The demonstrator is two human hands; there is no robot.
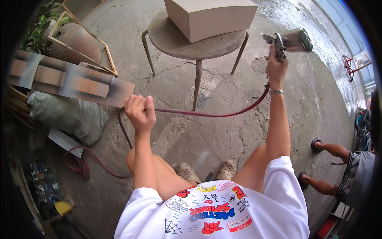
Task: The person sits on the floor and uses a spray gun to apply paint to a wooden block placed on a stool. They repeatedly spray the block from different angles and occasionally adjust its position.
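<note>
My right hand [276, 68] is raised at the right, closed round the handle of a metal spray gun [279, 47]. A shiny silver cup [295, 41] is fixed to the gun and points to the right. From the gun a dark red air hose [207, 114] sags across to my left hand [140, 113], whose fingers are wrapped round it. Beyond my hands a pale beige box [217, 20] rests on a round stool [167, 38]. A gap separates the spray gun from the box.
At the left a long board with grey-sprayed patches [75, 77] lies above a grey sack [67, 115]. Behind it stand a wooden frame [104, 51] and a big clay pot [77, 42]. Coiled hose [77, 165] sits on cracked concrete. A person's legs [324, 185] show at right.
</note>
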